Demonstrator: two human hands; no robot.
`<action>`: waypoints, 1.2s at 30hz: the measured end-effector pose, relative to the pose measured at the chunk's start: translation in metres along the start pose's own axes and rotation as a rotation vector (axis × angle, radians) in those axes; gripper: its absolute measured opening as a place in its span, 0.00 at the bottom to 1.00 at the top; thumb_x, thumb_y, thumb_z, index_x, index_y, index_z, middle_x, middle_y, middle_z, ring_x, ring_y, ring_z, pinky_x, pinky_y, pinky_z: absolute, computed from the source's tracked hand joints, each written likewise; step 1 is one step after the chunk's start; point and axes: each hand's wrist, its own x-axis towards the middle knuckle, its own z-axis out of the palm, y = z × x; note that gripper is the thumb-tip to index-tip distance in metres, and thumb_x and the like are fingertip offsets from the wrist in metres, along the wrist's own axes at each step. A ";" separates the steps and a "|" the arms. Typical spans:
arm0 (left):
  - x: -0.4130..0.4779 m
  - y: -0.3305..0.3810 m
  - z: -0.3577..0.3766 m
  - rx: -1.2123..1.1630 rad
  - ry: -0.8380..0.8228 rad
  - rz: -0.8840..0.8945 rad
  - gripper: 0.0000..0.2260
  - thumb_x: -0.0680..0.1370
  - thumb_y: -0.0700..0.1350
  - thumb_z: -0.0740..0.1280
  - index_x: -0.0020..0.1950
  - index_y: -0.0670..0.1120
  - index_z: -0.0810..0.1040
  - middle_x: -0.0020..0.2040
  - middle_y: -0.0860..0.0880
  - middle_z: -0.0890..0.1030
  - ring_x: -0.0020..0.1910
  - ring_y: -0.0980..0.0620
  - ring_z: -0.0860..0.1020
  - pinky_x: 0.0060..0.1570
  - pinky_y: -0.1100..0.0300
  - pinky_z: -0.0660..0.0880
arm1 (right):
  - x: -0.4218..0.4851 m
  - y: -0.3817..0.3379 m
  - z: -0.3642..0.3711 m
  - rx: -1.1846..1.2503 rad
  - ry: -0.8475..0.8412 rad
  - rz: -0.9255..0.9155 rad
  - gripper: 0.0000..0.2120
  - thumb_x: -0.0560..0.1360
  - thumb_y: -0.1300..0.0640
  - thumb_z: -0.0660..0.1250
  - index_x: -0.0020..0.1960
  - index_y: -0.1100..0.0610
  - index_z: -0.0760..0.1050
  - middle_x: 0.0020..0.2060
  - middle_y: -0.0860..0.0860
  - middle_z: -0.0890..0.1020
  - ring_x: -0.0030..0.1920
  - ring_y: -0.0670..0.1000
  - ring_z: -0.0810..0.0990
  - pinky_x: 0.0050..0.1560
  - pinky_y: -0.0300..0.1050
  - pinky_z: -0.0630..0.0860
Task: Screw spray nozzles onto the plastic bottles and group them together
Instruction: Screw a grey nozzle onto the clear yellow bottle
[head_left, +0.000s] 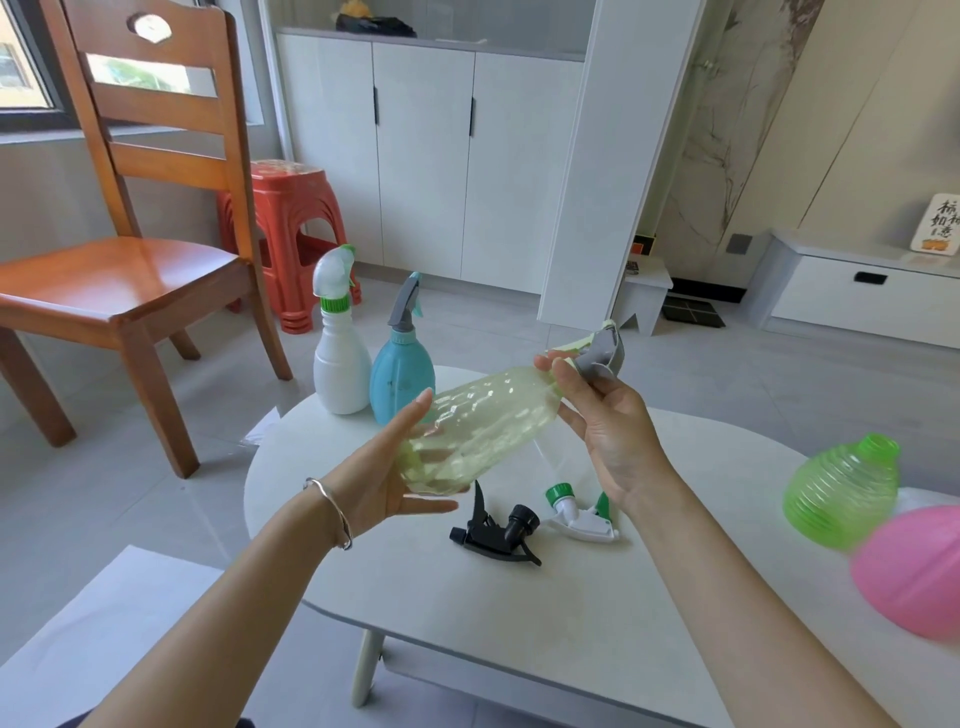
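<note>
A pale yellow see-through bottle (483, 421) lies tilted in the air above the white table (519, 623). My left hand (400, 473) cups its base. My right hand (608, 415) grips the grey spray nozzle (602, 353) at the bottle's neck. At the table's far edge stand a white bottle (340, 369) with a white and green nozzle and a blue bottle (401, 374) with a grey nozzle, side by side. Loose on the table lie a black nozzle (493, 530) and a white and green nozzle (579, 514).
A green ribbed bottle (841, 493) and a pink bottle (914, 566), both without nozzles, rest at the table's right end. A wooden chair (130, 270) and red stacked stools (291, 234) stand to the left. White cabinets (426, 156) line the back wall.
</note>
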 end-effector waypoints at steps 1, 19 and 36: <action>-0.001 0.001 -0.001 0.074 0.034 0.059 0.36 0.61 0.69 0.69 0.64 0.52 0.72 0.60 0.47 0.81 0.53 0.45 0.82 0.54 0.47 0.78 | 0.000 -0.001 0.001 -0.018 0.013 -0.020 0.14 0.62 0.50 0.74 0.44 0.55 0.81 0.44 0.48 0.86 0.51 0.45 0.83 0.58 0.44 0.77; -0.027 0.007 -0.007 0.669 0.122 0.499 0.20 0.60 0.66 0.72 0.47 0.79 0.69 0.48 0.75 0.77 0.47 0.70 0.77 0.42 0.78 0.71 | -0.005 0.000 0.058 -0.186 -0.206 -0.036 0.14 0.68 0.49 0.69 0.51 0.51 0.80 0.50 0.49 0.86 0.56 0.47 0.82 0.63 0.42 0.73; -0.022 0.012 -0.087 0.590 0.340 0.608 0.33 0.61 0.62 0.76 0.61 0.58 0.65 0.55 0.57 0.79 0.56 0.61 0.77 0.61 0.59 0.72 | 0.018 0.024 0.141 -0.343 -0.322 -0.050 0.22 0.68 0.42 0.67 0.59 0.50 0.76 0.55 0.42 0.82 0.56 0.36 0.78 0.53 0.26 0.71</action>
